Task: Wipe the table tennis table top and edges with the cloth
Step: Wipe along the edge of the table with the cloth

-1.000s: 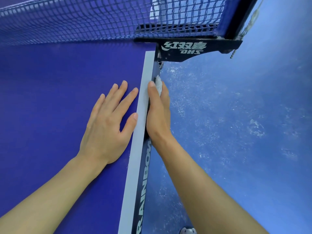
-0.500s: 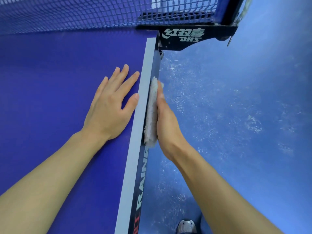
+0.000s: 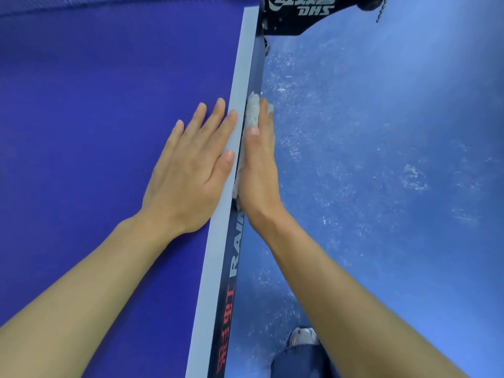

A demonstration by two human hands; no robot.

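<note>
I look down on a deep blue table top (image 3: pixel 81 118) with a pale line (image 3: pixel 240 77) along its rim. Beyond it is a scuffed blue floor (image 3: pixel 381 159), and a black net clamp (image 3: pixel 294 17) sits at the far end. The left hand (image 3: pixel 188 170) lies flat on the top, fingers straight and slightly spread. The right hand (image 3: pixel 259 170), fingers straight and together, presses the cloth (image 3: pixel 252 110) against the side edge (image 3: pixel 231 268). The cloth is whitish, fuzzy and bunched lengthwise.
</note>
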